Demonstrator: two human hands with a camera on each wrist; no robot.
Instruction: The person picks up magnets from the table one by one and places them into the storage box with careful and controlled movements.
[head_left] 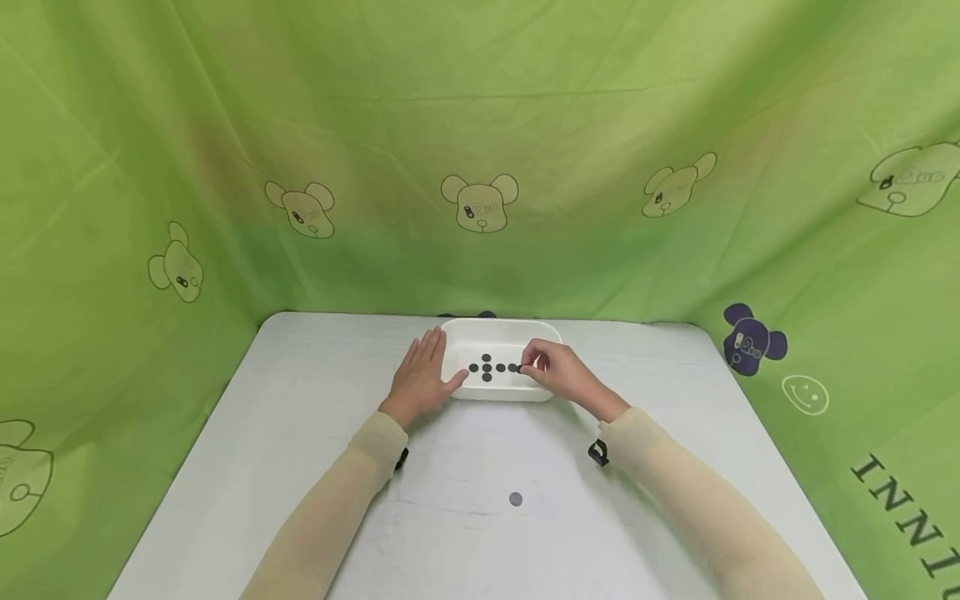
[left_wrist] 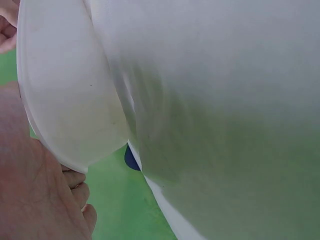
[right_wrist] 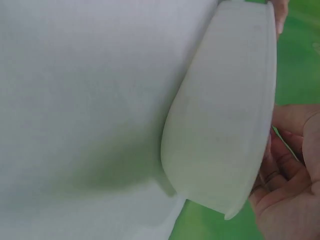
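Observation:
A white plastic basin (head_left: 504, 395) with rounded corners stands near the table's far edge. Inside it, several small dark round discs (head_left: 487, 367) form a cross, with a row running off to the right. My left hand (head_left: 422, 377) rests at the basin's left rim, fingers straight and thumb reaching over the edge. Over the basin's right side, my right hand (head_left: 557, 367) pinches a small dark disc (head_left: 521, 368) between thumb and fingertips, at the right end of the row. Both wrist views show the basin wall (left_wrist: 75, 85) from outside; its contents are hidden there.
A lone grey disc (head_left: 515, 499) lies on the white-covered table (head_left: 465, 550), between the forearms. Green curtains (head_left: 480, 108) printed with bear heads hang behind and along both sides of the table.

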